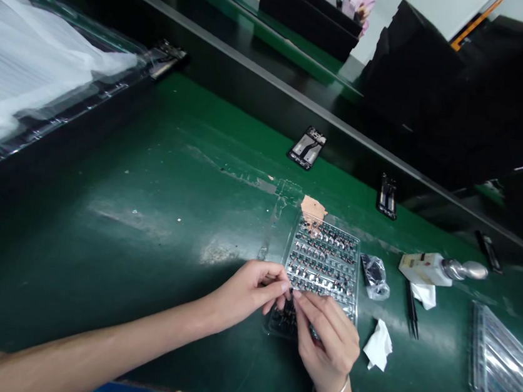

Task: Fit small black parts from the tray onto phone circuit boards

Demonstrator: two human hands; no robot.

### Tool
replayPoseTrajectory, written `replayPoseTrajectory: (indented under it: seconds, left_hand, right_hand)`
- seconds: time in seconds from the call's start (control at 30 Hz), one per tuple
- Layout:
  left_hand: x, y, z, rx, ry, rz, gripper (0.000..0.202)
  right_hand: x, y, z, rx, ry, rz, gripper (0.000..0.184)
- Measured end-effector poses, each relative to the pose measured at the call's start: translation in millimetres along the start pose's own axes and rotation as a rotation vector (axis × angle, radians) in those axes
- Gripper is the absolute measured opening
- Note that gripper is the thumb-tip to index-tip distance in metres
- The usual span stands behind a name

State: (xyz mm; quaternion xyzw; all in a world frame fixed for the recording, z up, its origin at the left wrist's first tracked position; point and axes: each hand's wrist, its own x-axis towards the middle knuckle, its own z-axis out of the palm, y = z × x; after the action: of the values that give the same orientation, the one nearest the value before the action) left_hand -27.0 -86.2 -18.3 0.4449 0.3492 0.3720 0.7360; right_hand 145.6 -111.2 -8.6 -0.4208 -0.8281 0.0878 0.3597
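Note:
My left hand [255, 291] and my right hand [328, 336] meet fingertip to fingertip over the near part of a clear plastic tray [357, 289]. Both are closed in a pinch. Between the fingertips is a tiny dark piece, too small to name. Rows of small dark and silvery parts [323, 259] fill the tray's pockets. My right hand hides some of the tray's near corner. A torn tan paper piece [313, 207] lies at the tray's far edge.
Phone frames [307, 147] lie along the back. On the right are a wrapped dark item [375, 277], a pump bottle [428, 268], black tweezers [411, 310], a white tissue [378, 345] and clear trays [504, 368]. White sheeting [32, 56] covers trays at left.

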Motion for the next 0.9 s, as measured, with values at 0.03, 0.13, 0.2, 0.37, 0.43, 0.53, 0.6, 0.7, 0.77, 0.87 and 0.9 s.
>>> replayPoseTrajectory:
  seconds: [0.03, 0.13, 0.2, 0.37, 0.43, 0.53, 0.6, 0.7, 0.77, 0.87, 0.9]
  left_hand:
    - [-0.5, 0.7, 0.6, 0.011, 0.004, 0.01, 0.02]
    - [-1.9, 2.8, 2.1, 0.059, 0.016, 0.035, 0.02]
    - [-2.6, 3.2, 2.4, 0.083, 0.017, 0.047, 0.02]
    - [-2.6, 2.0, 1.8, 0.1, 0.015, 0.064, 0.019]
    - [-2.5, 2.3, 2.1, 0.107, 0.016, 0.063, 0.019]
    - [-2.5, 3.8, 2.6, 0.106, 0.027, 0.063, 0.019]
    - [-2.2, 4.8, 1.5, 0.102, 0.059, 0.06, 0.02]
    - [-0.3, 5.5, -3.5, 0.099, 0.143, 0.082, 0.022]
    - [1.7, 5.9, -8.1, 0.09, 0.2, 0.115, 0.022]
    - [5.0, 7.9, -14.8, 0.083, 0.286, 0.16, 0.021]
    - [6.2, 9.0, -16.8, 0.079, 0.314, 0.174, 0.02]
  right_hand:
    - [-0.7, -0.1, -0.4, 0.008, 0.026, 0.035, 0.048]
    - [-1.8, 0.5, -1.7, 0.039, 0.114, 0.178, 0.048]
    - [-1.6, 1.3, -1.8, 0.057, 0.133, 0.244, 0.044]
    - [-0.7, 1.5, 3.1, 0.054, 0.134, 0.258, 0.038]
    - [-1.7, 0.3, 4.3, 0.05, 0.115, 0.259, 0.036]
    - [1.5, -0.5, -1.2, 0.043, 0.044, 0.304, 0.03]
    - [13.1, 2.2, -10.6, 0.05, -0.065, 0.379, 0.025]
    - [51.9, 15.2, -23.4, 0.052, -0.208, 0.457, 0.022]
    - [90.1, 30.7, -21.3, -0.049, -0.199, 0.461, 0.026]
    - [152.8, 60.0, 6.5, -0.319, -0.161, 0.566, 0.033]
    - [171.9, 69.6, 21.0, -0.356, -0.142, 0.593, 0.036]
